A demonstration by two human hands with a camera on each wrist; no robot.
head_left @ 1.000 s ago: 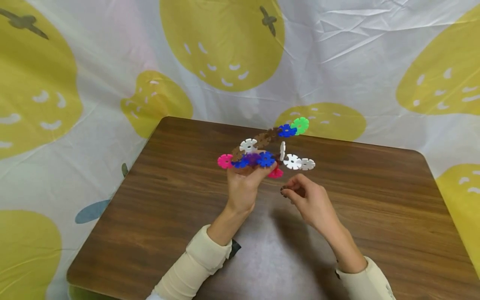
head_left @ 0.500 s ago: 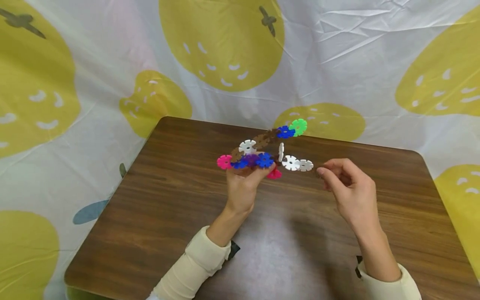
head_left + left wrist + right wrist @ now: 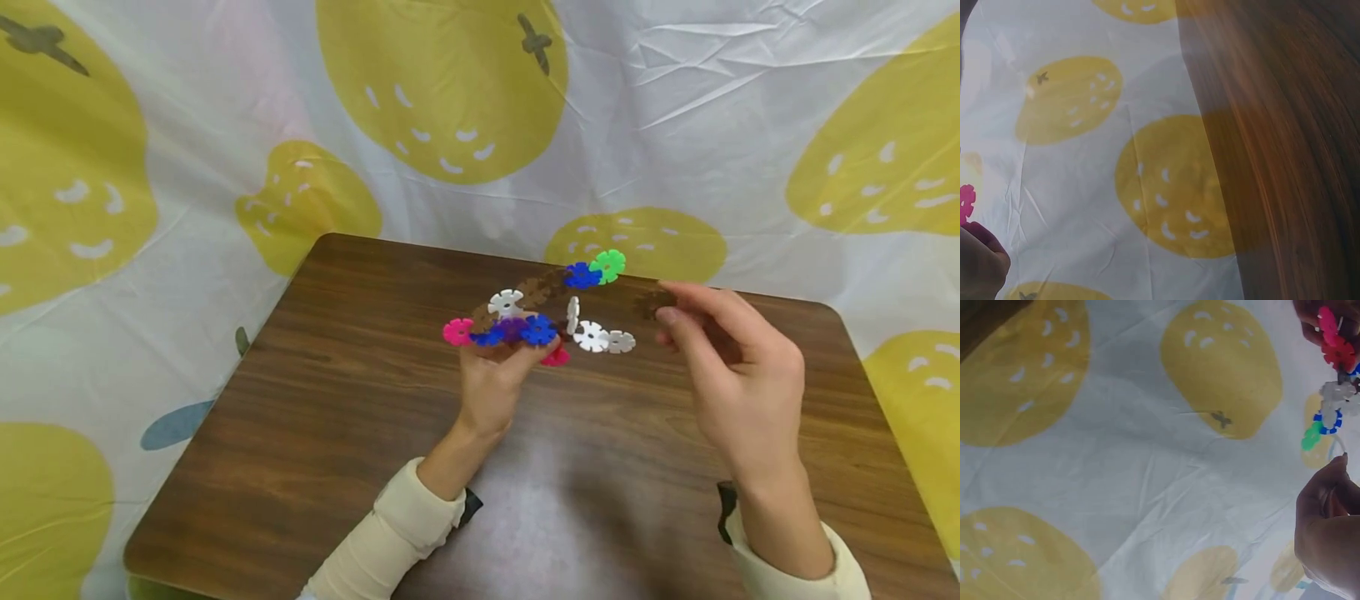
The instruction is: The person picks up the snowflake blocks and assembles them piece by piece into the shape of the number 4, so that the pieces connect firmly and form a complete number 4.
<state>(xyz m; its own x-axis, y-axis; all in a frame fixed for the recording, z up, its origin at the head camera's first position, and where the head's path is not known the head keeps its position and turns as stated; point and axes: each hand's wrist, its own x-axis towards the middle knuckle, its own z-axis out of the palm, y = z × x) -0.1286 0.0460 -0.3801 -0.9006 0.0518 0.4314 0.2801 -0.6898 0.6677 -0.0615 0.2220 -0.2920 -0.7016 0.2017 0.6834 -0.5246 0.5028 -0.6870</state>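
My left hand [image 3: 491, 383] grips a structure of interlocking flower-shaped plastic discs above the table. Its thumb lies by a blue disc [image 3: 538, 329]. One branch ends in a green disc [image 3: 608, 266]; another ends in white discs [image 3: 591, 337]. A pink disc [image 3: 458, 332] sticks out at the left. To the right, apart from the structure, my right hand [image 3: 750, 375] pinches a dark brown disc [image 3: 654, 303] between thumb and forefinger. In the left wrist view only part of the left hand [image 3: 982, 265] shows. The right wrist view has the right hand [image 3: 1329, 531] below the structure.
A dark wood-grain table [image 3: 315, 433] with rounded corners lies beneath both hands. Behind and beside it hangs a white cloth [image 3: 720, 125] printed with yellow fruit.
My right hand has moved right and upward, carrying the brown disc from near the left hand to beyond the white discs. The left hand and structure have shifted only slightly.
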